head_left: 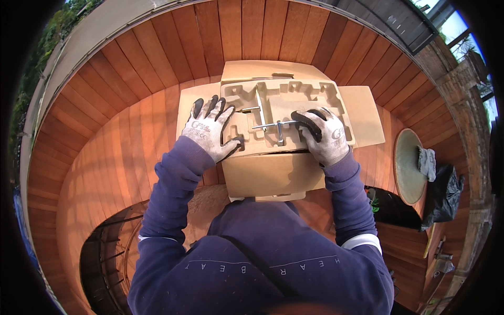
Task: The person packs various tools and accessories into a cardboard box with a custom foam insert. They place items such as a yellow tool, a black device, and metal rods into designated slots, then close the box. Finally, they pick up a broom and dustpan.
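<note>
Reddish-brown planks (121,126) form a curved wooden bench and backrest around you in sunlight, an open cardboard box (275,173) set on the seat directly before you, its flaps folded out. Inside it lies a moulded tan tray (291,106), where a T-shaped metal tool (280,135) rests right of the middle. Your gloved right hand (324,135) pinches one end of its crossbar; your gloved left hand (207,127), fingers spread and gripping nothing, lies over the tray's left edge, well apart from the right. A second metal tool (259,98) lies between them. To your right, a grey cloth (427,164) hangs over the rim of a round, pale tabletop (407,173) near a black plastic bag (445,197); beyond stand weathered timbers (464,86). Greenery (37,68) shows at far left.
</note>
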`<action>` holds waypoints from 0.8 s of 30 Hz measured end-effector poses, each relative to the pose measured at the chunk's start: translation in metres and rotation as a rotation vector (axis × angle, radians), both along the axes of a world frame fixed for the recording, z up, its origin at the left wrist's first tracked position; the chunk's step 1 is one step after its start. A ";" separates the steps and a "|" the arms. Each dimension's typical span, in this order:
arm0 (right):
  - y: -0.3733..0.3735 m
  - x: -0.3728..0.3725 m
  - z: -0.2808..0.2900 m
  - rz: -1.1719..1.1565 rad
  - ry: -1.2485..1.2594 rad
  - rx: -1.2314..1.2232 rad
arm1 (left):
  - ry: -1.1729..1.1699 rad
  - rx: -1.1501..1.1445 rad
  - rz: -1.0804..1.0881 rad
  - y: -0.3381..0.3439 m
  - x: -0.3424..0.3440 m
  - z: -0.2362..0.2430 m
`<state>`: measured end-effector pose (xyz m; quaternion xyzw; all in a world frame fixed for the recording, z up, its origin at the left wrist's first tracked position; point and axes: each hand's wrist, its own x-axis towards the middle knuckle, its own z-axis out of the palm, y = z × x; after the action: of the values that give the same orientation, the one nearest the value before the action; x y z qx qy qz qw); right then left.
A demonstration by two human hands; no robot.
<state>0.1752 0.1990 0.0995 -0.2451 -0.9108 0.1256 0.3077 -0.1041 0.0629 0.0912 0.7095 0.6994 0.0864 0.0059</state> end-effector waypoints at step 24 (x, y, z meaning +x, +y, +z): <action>0.032 0.070 -0.036 -0.222 0.552 -0.728 | -0.325 0.004 0.009 -0.019 0.001 0.006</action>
<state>0.2452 0.2312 0.0634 -0.3906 -0.6597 0.4636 0.4442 -0.1034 0.0441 0.0970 0.6829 0.6923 0.2016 0.1172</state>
